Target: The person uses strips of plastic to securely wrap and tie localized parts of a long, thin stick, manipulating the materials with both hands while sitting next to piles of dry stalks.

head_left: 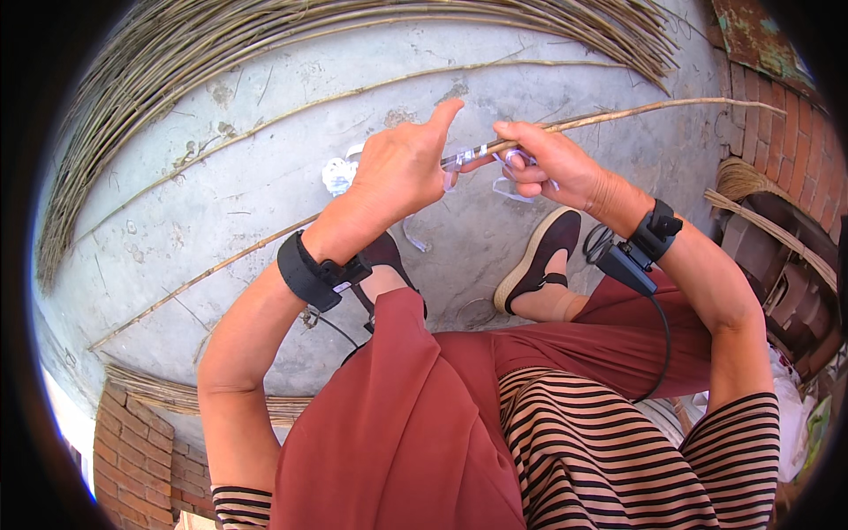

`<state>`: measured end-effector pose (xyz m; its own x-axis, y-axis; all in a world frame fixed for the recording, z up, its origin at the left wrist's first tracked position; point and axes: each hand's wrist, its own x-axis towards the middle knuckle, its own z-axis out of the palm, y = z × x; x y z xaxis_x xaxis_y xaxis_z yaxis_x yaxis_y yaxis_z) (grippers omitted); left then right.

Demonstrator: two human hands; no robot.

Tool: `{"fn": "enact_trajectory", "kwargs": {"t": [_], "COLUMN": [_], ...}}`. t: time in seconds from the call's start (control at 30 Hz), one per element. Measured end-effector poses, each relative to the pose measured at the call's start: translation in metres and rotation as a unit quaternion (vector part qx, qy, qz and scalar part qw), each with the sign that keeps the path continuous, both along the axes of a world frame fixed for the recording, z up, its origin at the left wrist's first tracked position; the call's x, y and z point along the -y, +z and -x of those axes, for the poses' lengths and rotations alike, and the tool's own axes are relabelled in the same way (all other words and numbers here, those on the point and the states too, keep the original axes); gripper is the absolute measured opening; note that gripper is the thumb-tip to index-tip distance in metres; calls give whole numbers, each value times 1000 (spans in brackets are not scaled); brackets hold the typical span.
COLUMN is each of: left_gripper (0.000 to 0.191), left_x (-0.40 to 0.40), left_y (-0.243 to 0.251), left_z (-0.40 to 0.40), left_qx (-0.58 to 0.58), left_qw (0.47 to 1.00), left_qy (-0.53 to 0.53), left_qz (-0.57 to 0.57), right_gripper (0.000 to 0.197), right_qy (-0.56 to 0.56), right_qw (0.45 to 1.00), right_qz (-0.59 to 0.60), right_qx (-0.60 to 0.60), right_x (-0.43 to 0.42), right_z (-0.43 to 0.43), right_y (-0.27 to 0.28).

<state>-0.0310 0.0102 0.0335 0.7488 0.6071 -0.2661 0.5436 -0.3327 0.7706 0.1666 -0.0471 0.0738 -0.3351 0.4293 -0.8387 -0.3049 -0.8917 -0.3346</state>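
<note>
A long thin stick (642, 112) crosses in front of me, and near my right hand two lengths seem to lie side by side. Pale, shiny ribbon (466, 157) is wrapped around its middle, between my hands. My left hand (401, 165) is closed on the stick left of the wrapping, its thumb raised and its other fingers mostly hidden. With curled fingers my right hand (563, 159) holds the stick and loops of the ribbon. A white bundle of ribbon (339, 175) shows just beyond my left hand, and a loose ribbon end (415, 235) hangs lower down.
A large heap of long sticks (265, 46) spans the far concrete floor (258, 165). One single stick (298, 106) lies nearer. Another bundle (152, 391) rests by bricks (132, 450) at lower left. A brick wall (795, 132) and dark plastic object (775, 258) stand at right.
</note>
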Motion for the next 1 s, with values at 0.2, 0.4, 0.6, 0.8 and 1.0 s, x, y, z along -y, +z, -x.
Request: {"fn": "enact_trajectory", "kwargs": {"t": [0.2, 0.4, 0.6, 0.8, 1.0], "left_gripper": [67, 69, 69, 60, 37], "left_x": [-10, -14, -16, -18, -23], "left_y": [11, 1, 6, 7, 4], "left_z": [2, 6, 8, 8, -2], "left_qx": [63, 168, 190, 241, 205], "left_qw": [967, 898, 875, 821, 851], "left_qy": [9, 15, 34, 118, 117], "left_qz": [245, 407, 444, 504, 468], "right_gripper": [29, 29, 28, 41, 33], "right_qy": [-26, -15, -5, -24, 9], "right_qw": [1000, 1000, 1000, 998, 1000], "right_qz": [13, 5, -14, -4, -23], "right_qx": [11, 14, 1, 62, -1], "right_x": [3, -1, -1, -2, 0], "right_z": [2, 4, 3, 12, 0], "right_y": [-2, 1, 1, 5, -1]}}
